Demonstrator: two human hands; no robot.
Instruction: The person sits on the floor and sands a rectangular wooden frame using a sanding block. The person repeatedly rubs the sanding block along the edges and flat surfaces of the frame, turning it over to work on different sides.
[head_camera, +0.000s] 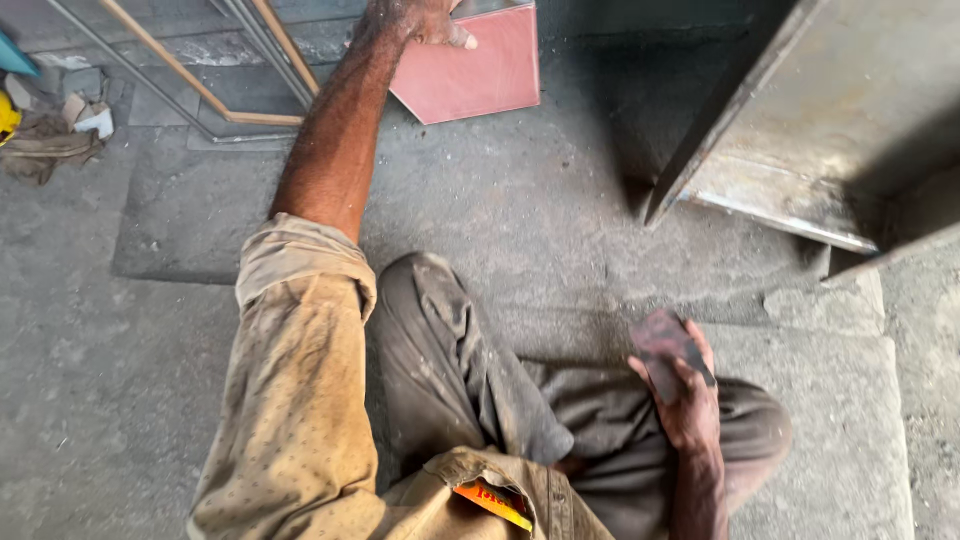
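Fingers of the left hand (415, 20) are clamped over the upper edge of a pink square tile (470, 70), which is held tilted on a corner against the grey floor (520, 210), well ahead of the bent knee. The right hand (685, 385) is closed around a dark, worn rubbing block (665, 345), held near the lap and well apart from the tile. The tile's lowest corner points toward the sitter, its diagonal running roughly up and down the view. For steady work, the tile is best kept firmly gripped and braced on the floor. Metal frames (250, 90) lie beside it; a steel plate (800, 140) leans at right.
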